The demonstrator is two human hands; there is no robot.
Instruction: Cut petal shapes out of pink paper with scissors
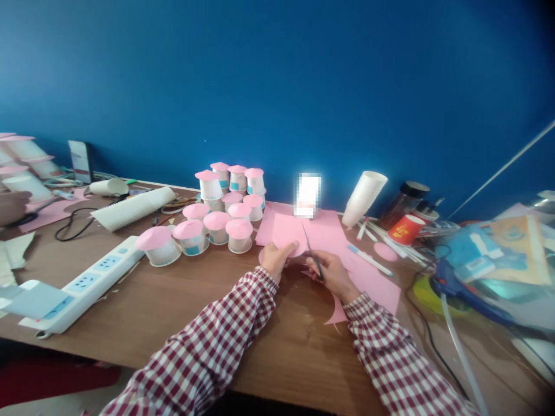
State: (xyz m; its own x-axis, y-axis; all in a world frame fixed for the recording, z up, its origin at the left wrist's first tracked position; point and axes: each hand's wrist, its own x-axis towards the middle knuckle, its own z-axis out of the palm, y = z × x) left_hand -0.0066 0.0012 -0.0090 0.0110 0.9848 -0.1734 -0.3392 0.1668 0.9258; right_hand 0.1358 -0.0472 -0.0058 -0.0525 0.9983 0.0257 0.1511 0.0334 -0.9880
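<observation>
My left hand (278, 260) pinches a piece of pink paper (288, 228) near its lower edge, thumb on top. In my right hand (333, 271) is a pair of scissors (309, 242), its blades pointing away from me at the right edge of that paper. Larger pink sheets (373, 283) lie beneath and to the right of my hands. A curved pink offcut (336, 312) rests below my right hand. Left of my hands stand several upturned paper cups with pink paper discs (215, 219) on top, some stacked in a second layer.
A white power strip (99, 277) and a stack of white cups (132, 208) lie at left. Another cup stack (364, 196) leans at back right, near a red cup (406, 229). A blue glue gun (468, 294) lies at right. Another person's hand (13, 208) shows far left.
</observation>
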